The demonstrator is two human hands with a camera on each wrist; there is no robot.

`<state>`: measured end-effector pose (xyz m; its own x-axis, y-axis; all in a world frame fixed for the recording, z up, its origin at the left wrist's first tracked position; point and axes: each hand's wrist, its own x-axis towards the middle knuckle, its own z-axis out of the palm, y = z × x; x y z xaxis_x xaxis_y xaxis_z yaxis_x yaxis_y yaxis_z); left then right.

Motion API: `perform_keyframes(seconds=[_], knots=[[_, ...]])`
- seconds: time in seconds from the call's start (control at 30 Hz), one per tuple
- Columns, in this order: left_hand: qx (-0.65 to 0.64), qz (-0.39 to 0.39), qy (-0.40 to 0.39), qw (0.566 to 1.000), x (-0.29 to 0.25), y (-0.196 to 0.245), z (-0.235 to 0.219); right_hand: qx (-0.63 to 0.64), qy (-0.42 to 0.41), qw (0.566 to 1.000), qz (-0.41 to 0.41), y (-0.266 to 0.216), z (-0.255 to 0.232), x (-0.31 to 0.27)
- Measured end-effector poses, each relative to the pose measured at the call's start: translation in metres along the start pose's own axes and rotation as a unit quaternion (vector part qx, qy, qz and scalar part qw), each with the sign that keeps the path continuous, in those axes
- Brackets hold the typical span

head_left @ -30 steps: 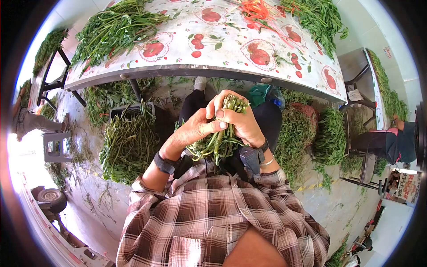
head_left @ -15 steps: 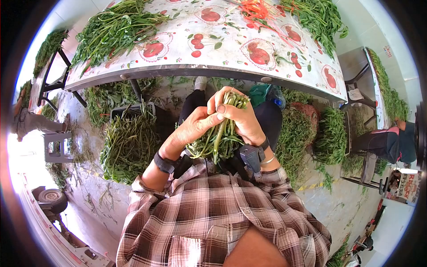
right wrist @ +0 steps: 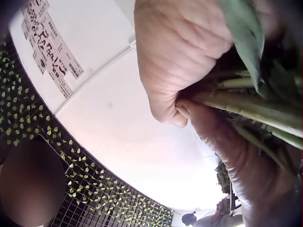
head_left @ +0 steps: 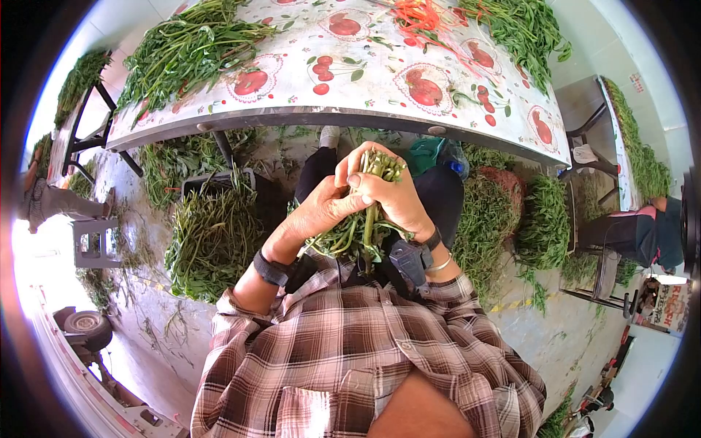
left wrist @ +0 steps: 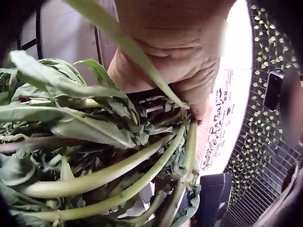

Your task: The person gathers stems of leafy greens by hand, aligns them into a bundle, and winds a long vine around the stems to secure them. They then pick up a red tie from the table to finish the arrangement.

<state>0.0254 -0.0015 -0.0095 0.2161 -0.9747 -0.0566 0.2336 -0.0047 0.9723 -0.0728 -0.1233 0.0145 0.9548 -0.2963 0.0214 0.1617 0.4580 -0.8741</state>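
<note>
In the head view both hands meet over the lap around a bunch of leafy green stems, its cut ends bundled at the top. My right hand wraps the bunch near those ends, thumb laid across the front. From the other side my left hand grips it, its thumb tip close to the right thumb. A thicker stem hangs below the hands toward the shirt. Long leaves and pale stems fan out beneath the palm in the left wrist view. Stems run between the hands in the right wrist view.
Ahead stands a table with a fruit-print cover, holding heaps of greens and orange-red ties. A crate of greens is at the left, piled greens at the right. Another person sits far right.
Both hands stay over the lap, still gripping the bunch. The thick stem has shifted slightly right and hangs lower, apart from the leaves; the cut ends have tilted a little.
</note>
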Motion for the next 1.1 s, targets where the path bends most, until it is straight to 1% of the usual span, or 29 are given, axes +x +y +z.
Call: perform_keyframes(seconds=[0.13, 0.2, 0.33, 0.4, 0.43, 0.5, 0.63, 0.7, 0.73, 0.8, 0.83, 0.9, 0.93, 1.0, 1.1], knots=[[-0.009, -0.012, 0.016, 1.0, -0.002, 0.005, 0.002, -0.006, 0.016, 0.999, -0.033, 0.008, 0.001, 0.0], [0.025, -0.002, 0.009, 1.0, -0.001, 0.007, 0.001, -0.019, 0.027, 0.999, -0.042, 0.01, 0.002, 0.0], [0.068, -0.015, -0.017, 0.997, 0.001, 0.003, 0.001, 0.008, 0.05, 0.997, -0.057, 0.012, 0.004, 0.0], [0.054, -0.045, 0.009, 0.997, -0.001, 0.009, 0.006, 0.016, 0.068, 0.997, -0.045, 0.011, 0.005, -0.001], [0.054, -0.045, 0.009, 0.997, 0.0, 0.009, 0.005, 0.016, 0.068, 0.997, -0.045, 0.011, 0.006, -0.002], [0.047, -0.092, -0.021, 0.994, 0.0, 0.009, 0.001, 0.03, 0.068, 0.997, -0.028, 0.009, 0.008, -0.003], [0.062, -0.091, -0.015, 0.994, -0.001, 0.004, -0.001, 0.033, 0.068, 0.996, -0.044, 0.01, 0.011, -0.002], [0.066, -0.132, -0.041, 0.988, 0.0, 0.007, -0.003, 0.039, 0.082, 0.994, -0.054, 0.007, 0.015, -0.002], [0.066, -0.132, -0.041, 0.988, -0.001, 0.007, -0.001, 0.039, 0.082, 0.994, -0.054, 0.008, 0.013, -0.002], [0.083, -0.049, 0.034, 0.995, -0.003, 0.004, 0.005, 0.036, 0.034, 0.998, -0.049, 0.011, 0.007, -0.002], [0.083, -0.048, 0.034, 0.995, -0.003, 0.008, 0.008, 0.036, 0.034, 0.998, -0.049, 0.009, 0.006, -0.002], [0.044, 0.002, 0.049, 0.998, -0.004, 0.021, 0.015, -0.001, 0.014, 0.999, -0.049, 0.004, 0.008, -0.003], [0.044, 0.001, 0.05, 0.998, -0.004, 0.025, 0.016, -0.001, 0.014, 0.999, -0.049, 0.002, 0.007, -0.003], [0.024, -0.044, 0.031, 0.998, -0.002, 0.029, 0.016, -0.024, -0.001, 0.998, -0.052, -0.001, 0.006, -0.003], [0.051, -0.03, 0.044, 0.997, -0.001, 0.029, 0.018, -0.02, -0.003, 0.999, -0.046, 0.0, 0.005, -0.004]])
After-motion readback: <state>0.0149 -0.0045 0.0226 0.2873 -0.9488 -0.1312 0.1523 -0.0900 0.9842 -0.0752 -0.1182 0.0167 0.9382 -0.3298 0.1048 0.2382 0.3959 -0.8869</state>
